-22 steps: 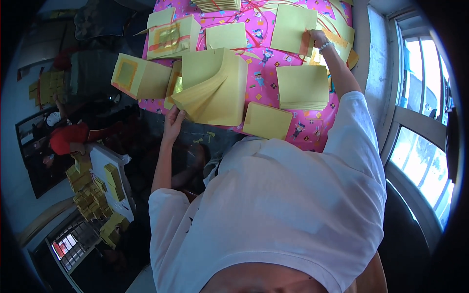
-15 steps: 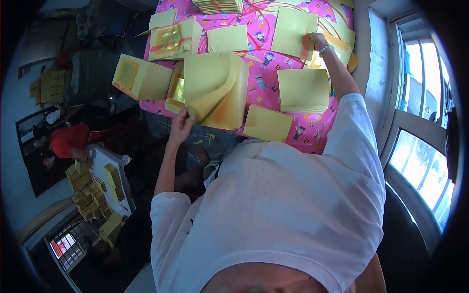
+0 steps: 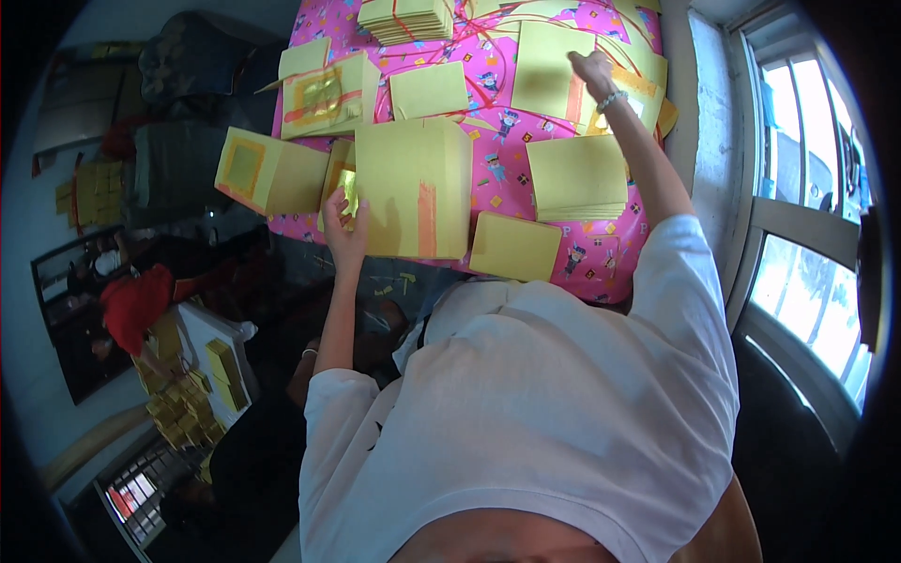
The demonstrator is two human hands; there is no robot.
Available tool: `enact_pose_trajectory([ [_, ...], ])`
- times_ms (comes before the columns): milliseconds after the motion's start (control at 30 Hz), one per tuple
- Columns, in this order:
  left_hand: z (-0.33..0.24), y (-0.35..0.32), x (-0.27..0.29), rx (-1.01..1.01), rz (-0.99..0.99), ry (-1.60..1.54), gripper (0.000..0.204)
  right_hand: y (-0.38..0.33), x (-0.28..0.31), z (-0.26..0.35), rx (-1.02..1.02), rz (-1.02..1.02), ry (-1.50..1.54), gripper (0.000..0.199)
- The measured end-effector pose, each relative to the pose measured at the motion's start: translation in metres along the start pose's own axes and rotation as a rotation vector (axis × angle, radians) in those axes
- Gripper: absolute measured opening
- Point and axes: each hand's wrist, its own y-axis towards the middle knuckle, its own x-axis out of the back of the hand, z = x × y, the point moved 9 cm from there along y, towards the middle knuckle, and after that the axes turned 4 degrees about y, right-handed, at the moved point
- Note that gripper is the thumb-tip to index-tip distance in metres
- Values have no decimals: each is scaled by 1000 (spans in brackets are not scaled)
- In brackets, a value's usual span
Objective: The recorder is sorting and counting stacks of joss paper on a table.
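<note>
My left hand [image 3: 345, 225] is open, fingers loosely curled and apart, beside the left edge of a tall stack of yellow paper [image 3: 408, 178] with an orange stripe on its front. Nothing shows in its grasp. At the far right my right hand [image 3: 593, 73], a beaded bracelet on the wrist, hovers over or touches a stack of yellow sheets [image 3: 542, 70]; its fingers look spread. Behind the left hand, a yellow sheet with a shiny gold square [image 3: 348, 188] is partly hidden by the tall stack.
A pink patterned cloth [image 3: 493, 169] covers the table. More yellow stacks [image 3: 577, 176] and a low yellow pile [image 3: 514, 246] lie close by. Red strings [image 3: 502, 52] trail across the back. A person in red [image 3: 136, 305] works at a white table at left; a barred window is right.
The lifted corner of the tall stack's top sheet now lies flat, and my left hand has let go of it. My right hand has shifted slightly left, its fingers opening.
</note>
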Motion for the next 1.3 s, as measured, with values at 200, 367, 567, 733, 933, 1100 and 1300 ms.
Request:
enact_pose_trajectory([
  [200,74,25,-53,637,289,-443,66,-198,-86,46,190,231,633,78],
  [367,87,4,-101,876,674,-642,65,-295,-149,46,98,487,778,84],
  [567,96,5,-95,817,693,-612,60,-331,-132,67,266,27,579,85],
  [733,120,-4,-91,878,816,-694,62,-355,-113,109,350,-3,347,78],
  [933,123,-1,-91,842,813,-736,64,-374,-131,122,483,13,106,77],
  [1100,126,-1,-89,851,792,-672,64,-359,-119,108,383,9,280,76],
  [1300,146,-5,-86,910,778,-656,64,-363,-130,117,446,140,210,78],
])
